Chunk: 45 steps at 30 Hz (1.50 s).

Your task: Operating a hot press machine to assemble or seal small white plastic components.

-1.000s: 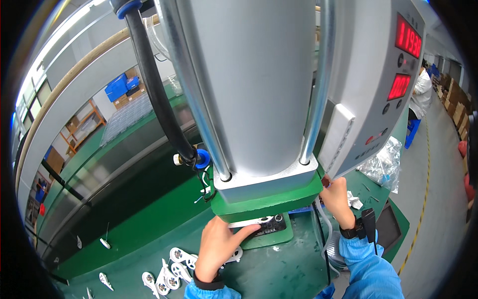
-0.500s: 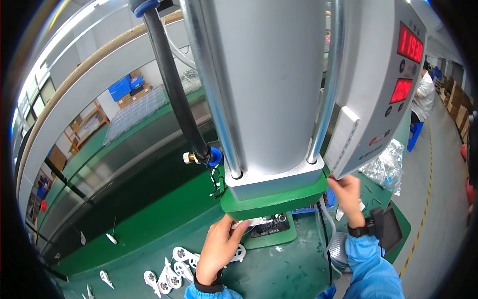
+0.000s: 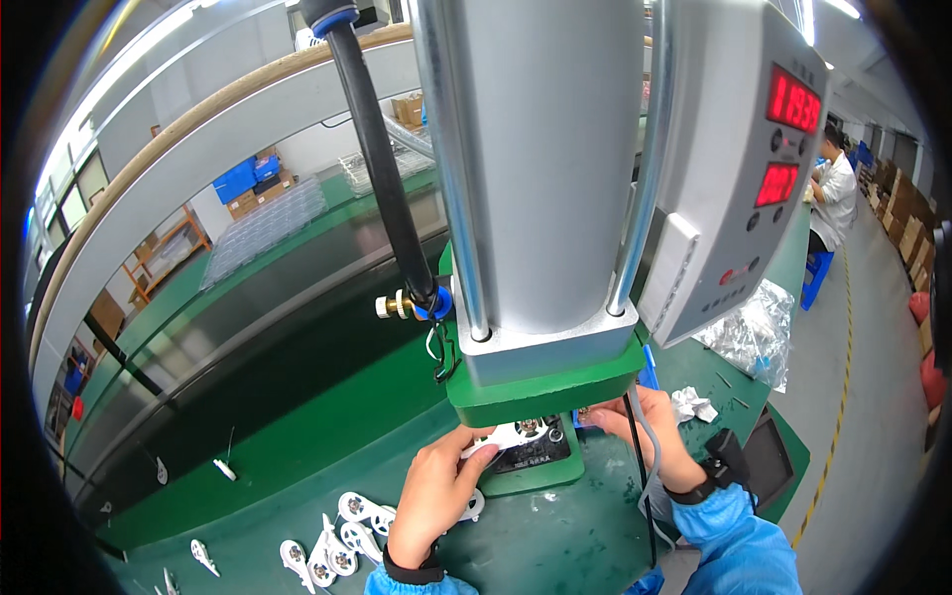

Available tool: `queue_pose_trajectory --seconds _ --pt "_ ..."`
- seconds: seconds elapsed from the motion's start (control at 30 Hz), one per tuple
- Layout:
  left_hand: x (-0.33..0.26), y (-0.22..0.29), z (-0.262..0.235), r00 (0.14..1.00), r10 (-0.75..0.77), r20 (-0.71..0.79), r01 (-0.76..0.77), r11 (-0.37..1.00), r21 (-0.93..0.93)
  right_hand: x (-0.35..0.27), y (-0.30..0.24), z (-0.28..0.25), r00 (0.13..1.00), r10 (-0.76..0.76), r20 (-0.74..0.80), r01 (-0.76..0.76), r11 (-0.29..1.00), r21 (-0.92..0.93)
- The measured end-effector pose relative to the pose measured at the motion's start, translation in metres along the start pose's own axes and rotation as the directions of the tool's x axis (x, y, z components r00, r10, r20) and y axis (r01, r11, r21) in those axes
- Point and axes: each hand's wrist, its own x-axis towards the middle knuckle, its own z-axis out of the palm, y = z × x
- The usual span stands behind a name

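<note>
My left hand (image 3: 436, 486) pinches the narrow end of a white plastic part (image 3: 508, 436) between thumb and fingers. The part's round end, with a metal-looking centre, lies over a black fixture block (image 3: 535, 455) on the green base of a press (image 3: 545, 396). At the right of that base, my right hand (image 3: 645, 428) reaches behind a grey hose, its fingertips together at a blue bin (image 3: 650, 369). Small brownish pieces show by those fingertips; whether one is gripped is too small to make out. The press head hangs just above the white part.
Several similar white parts (image 3: 342, 540) lie left of my left hand, and more are scattered on the green conveyor. A control box (image 3: 739, 188) with red displays is mounted at right. Crumpled tissue (image 3: 692, 405) and a clear plastic bag (image 3: 754, 332) lie beyond my right hand. Another person (image 3: 836, 188) sits far right.
My right hand has moved from the control box's lower edge down and left to the blue bin. My left hand stays on the white part, whose round end now shows more. The view has shifted slightly.
</note>
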Motion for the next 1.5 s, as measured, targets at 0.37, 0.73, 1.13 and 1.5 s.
queue_pose_trajectory --seconds 0.37,0.73,1.13,1.5 --pt "0.0 -0.002 0.002 0.999 0.033 -0.028 -0.033 0.999 -0.003 0.059 -0.001 0.0 0.953 -0.297 -0.055 0.298 0.954 0.027" --pt "0.003 -0.003 -0.001 1.0 -0.009 0.0 0.009 0.998 0.058 0.041 0.002 0.005 0.952 -0.157 0.262 0.258 0.873 -0.413" --pt "0.002 -0.007 0.0 0.999 0.04 -0.024 -0.038 0.997 0.073 0.042 -0.002 0.016 0.876 -0.167 0.453 0.397 0.783 -0.48" --pt "0.002 -0.007 0.0 1.0 0.024 0.006 -0.024 0.998 0.065 0.045 -0.01 0.018 0.817 -0.128 0.563 0.483 0.684 -0.546"
